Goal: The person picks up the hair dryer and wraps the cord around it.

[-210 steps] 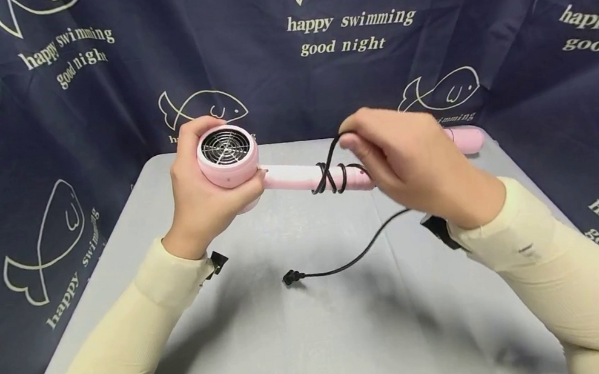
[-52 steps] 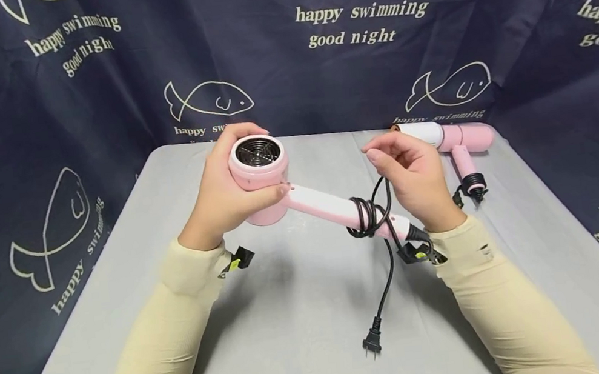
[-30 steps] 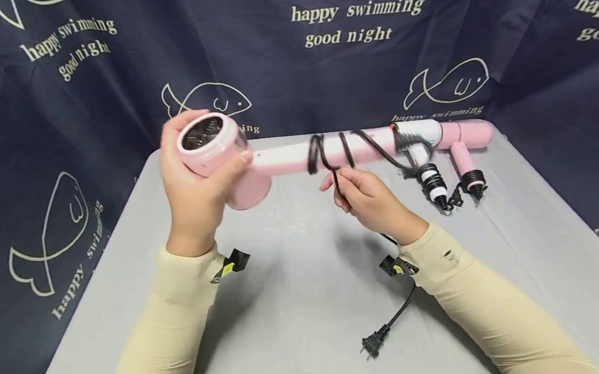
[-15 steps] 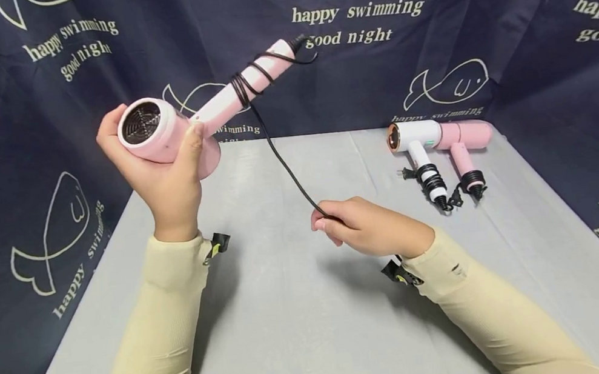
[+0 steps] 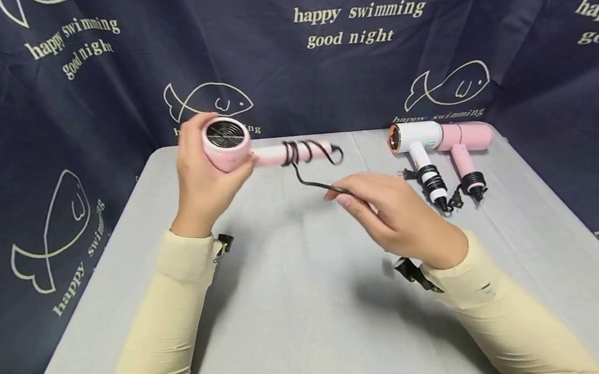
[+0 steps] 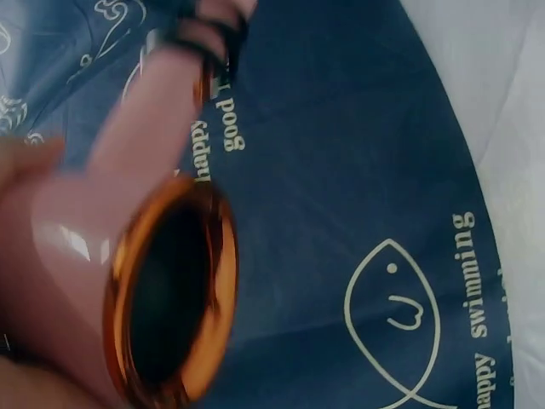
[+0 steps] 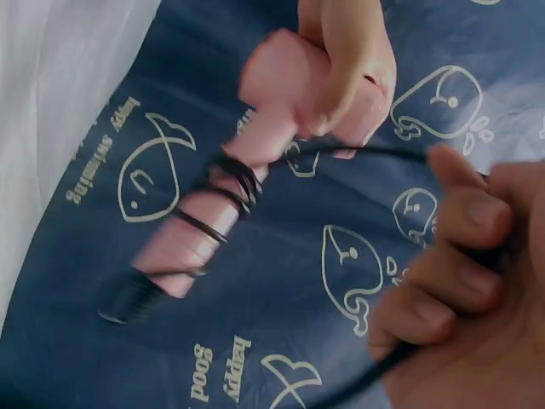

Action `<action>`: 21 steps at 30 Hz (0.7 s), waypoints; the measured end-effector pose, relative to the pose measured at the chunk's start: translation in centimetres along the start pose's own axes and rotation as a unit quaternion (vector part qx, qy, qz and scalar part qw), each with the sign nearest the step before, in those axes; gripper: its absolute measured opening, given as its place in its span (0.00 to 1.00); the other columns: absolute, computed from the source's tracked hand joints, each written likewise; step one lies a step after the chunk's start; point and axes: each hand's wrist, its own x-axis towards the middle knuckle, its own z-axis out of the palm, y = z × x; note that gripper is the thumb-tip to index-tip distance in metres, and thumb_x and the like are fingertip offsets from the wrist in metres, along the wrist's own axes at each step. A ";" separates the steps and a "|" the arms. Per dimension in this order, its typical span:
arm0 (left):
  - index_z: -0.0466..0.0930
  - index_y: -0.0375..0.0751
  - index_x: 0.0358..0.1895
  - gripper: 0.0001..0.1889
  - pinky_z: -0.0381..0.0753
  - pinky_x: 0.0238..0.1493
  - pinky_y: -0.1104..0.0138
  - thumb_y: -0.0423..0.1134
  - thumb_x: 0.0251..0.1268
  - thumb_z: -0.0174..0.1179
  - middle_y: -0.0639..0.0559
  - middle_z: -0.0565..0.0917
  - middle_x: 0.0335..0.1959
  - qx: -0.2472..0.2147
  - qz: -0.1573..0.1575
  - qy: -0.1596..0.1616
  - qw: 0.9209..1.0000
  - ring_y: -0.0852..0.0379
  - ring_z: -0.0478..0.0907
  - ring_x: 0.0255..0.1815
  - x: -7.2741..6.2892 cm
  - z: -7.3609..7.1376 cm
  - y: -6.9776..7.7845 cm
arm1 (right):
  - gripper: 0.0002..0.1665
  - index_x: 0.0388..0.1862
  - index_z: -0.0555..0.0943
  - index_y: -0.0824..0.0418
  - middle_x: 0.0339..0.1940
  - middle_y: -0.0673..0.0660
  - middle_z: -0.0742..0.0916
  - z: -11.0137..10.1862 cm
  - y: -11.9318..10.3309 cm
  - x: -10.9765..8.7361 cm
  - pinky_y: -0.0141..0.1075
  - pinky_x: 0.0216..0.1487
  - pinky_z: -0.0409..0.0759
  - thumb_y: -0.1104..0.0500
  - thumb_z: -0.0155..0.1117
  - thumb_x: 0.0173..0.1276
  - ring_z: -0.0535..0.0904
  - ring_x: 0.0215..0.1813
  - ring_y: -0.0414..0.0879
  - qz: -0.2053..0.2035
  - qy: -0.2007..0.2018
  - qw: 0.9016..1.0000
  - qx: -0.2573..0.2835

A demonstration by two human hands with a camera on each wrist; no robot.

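My left hand grips the round body of a pink hair dryer, its black grille facing up in the head view. The handle points right, with several loops of black power cord round it. In the left wrist view the dryer's copper-coloured outlet ring shows. My right hand holds the cord's free length between curled fingers, right of the handle and lower. From the right wrist view, the cord runs from the handle into those fingers and out below them.
At the back right of the grey table lie a white hair dryer and a second pink one, end to end, cords wound on their handles. A dark blue fish-print curtain hangs behind the table.
The held dryer swung up and left, then came back down with its handle level. More cord loops circle the handle than at first. My right hand, holding the cord, has shifted right since half a second ago.
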 end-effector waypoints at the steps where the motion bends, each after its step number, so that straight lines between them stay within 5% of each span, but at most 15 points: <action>1: 0.75 0.38 0.64 0.41 0.72 0.63 0.62 0.34 0.39 0.81 0.49 0.80 0.58 -0.012 0.008 -0.032 0.999 0.55 0.76 0.60 -0.2 0.1 0.0 | 0.12 0.51 0.86 0.60 0.42 0.49 0.89 -0.3 0.2 0.0 0.32 0.47 0.79 0.62 0.56 0.78 0.81 0.40 0.37 -0.010 0.022 1.000 0.000; 5: 0.74 0.41 0.65 0.41 0.76 0.63 0.61 0.31 0.40 0.82 0.51 0.81 0.57 -0.092 0.022 -0.154 0.984 0.56 0.79 0.58 -0.8 0.5 0.9 | 0.16 0.49 0.87 0.65 0.37 0.54 0.89 -1.4 1.2 0.0 0.28 0.46 0.77 0.56 0.56 0.81 0.80 0.38 0.39 -0.012 0.097 0.995 0.000; 8: 0.74 0.41 0.65 0.41 0.78 0.62 0.62 0.28 0.41 0.81 0.52 0.82 0.55 -0.153 -0.002 -0.200 0.968 0.56 0.80 0.55 -1.0 0.5 2.4 | 0.17 0.47 0.87 0.65 0.31 0.53 0.85 -2.3 1.8 -0.1 0.27 0.41 0.72 0.53 0.58 0.80 0.75 0.34 0.37 0.013 0.142 0.990 -0.003; 14: 0.73 0.33 0.63 0.41 0.79 0.60 0.62 0.20 0.38 0.78 0.48 0.80 0.55 -0.247 -0.043 -0.214 0.944 0.51 0.79 0.54 -1.1 -0.1 5.2 | 0.13 0.44 0.87 0.68 0.23 0.52 0.75 -3.4 2.0 0.1 0.28 0.33 0.65 0.60 0.60 0.78 0.66 0.27 0.33 0.058 0.198 0.978 0.006; 21: 0.72 0.27 0.62 0.41 0.81 0.59 0.61 0.16 0.35 0.77 0.42 0.81 0.55 -0.316 -0.028 -0.209 0.925 0.43 0.80 0.53 -1.2 -0.7 7.3 | 0.09 0.46 0.86 0.66 0.24 0.53 0.75 -2.9 2.7 0.0 0.30 0.31 0.65 0.67 0.60 0.76 0.66 0.27 0.36 0.117 0.178 0.977 0.011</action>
